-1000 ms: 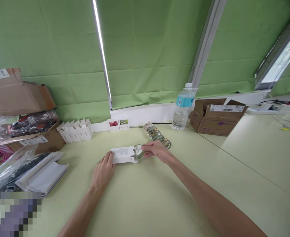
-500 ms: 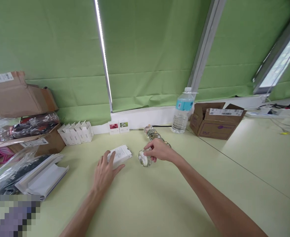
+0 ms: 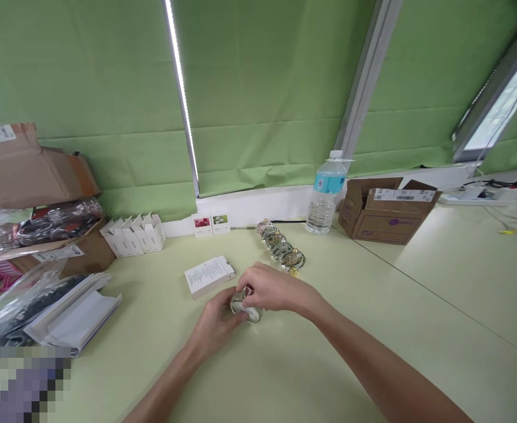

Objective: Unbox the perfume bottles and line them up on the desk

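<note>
Glossy clear glass is seen on the small round vessel (image 3: pixel 250 314), matt white paperboard on the carton (image 3: pixel 209 276), and woven cloth on the green blind (image 3: pixel 267 76).

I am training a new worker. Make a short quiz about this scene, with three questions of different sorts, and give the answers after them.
1. True or false: the left hand and the right hand both touch the small round glass jar.
2. Where is the white carton? A) in the left hand; B) lying on the table; C) in the right hand.
3. Which item stands between the row of glass jars and the cardboard box?

Key: 1. True. 2. B. 3. The plastic water bottle.
</note>
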`<state>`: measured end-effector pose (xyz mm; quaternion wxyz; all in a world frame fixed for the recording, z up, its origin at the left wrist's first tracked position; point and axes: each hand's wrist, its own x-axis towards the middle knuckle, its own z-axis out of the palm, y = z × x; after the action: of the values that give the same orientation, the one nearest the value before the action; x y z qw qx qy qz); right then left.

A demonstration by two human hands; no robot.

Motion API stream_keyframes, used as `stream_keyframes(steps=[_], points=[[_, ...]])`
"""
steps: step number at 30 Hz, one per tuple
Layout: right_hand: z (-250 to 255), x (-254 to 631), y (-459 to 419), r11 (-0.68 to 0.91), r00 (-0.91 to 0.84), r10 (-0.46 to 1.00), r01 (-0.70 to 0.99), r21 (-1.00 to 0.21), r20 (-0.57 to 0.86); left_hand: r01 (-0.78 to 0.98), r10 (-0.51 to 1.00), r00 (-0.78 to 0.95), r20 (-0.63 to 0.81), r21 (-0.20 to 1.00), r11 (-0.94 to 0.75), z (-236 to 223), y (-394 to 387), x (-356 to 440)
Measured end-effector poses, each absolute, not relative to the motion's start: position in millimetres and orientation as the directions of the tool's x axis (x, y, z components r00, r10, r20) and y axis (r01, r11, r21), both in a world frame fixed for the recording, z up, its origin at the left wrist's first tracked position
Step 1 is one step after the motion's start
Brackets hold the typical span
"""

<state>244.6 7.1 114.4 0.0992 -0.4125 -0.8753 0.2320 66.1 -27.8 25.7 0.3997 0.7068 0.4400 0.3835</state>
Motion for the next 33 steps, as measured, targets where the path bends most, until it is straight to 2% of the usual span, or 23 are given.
stream_keyframes(steps=[3,11,15,19,21,26,33], points=[[109.5,241.5,10.2,0.543,-0.612,0.790,0.716,-0.438,-0.020,0.327,0.951,0.265,0.158,0.913,-0.243,22.3,-24.2,64.3],[109.6,238.0,11.3,0.506,-0.593,0.802,0.738,-0.446,-0.071,0.371,0.973,0.190,0.132,0.908,-0.195,20.1,-23.5,63.8],[113.5,240.0,7.7,0.554,-0.612,0.791,0.713,-0.431,0.005,0.409,0.974,0.180,0.135,0.891,-0.199,17.0,-22.5,62.9],[114.6,239.8,4.7,0.591,-0.602,0.794,0.732,-0.338,0.084,0.460,0.972,0.177,0.157,0.860,-0.223,16.5,-22.8,62.9],[114.0,238.9,4.7,0.594,-0.597,0.797,0.747,-0.301,0.091,0.505,0.969,0.185,0.163,0.830,-0.236,17.5,-23.1,62.9],[114.1,237.2,6.3,0.589,-0.607,0.793,0.741,-0.322,0.055,0.573,0.968,0.191,0.166,0.781,-0.247,18.1,-22.7,62.5],[116.2,234.9,2.7,0.653,-0.644,0.755,0.722,-0.229,0.122,0.589,0.960,0.211,0.182,0.760,-0.273,17.0,-22.3,62.4]])
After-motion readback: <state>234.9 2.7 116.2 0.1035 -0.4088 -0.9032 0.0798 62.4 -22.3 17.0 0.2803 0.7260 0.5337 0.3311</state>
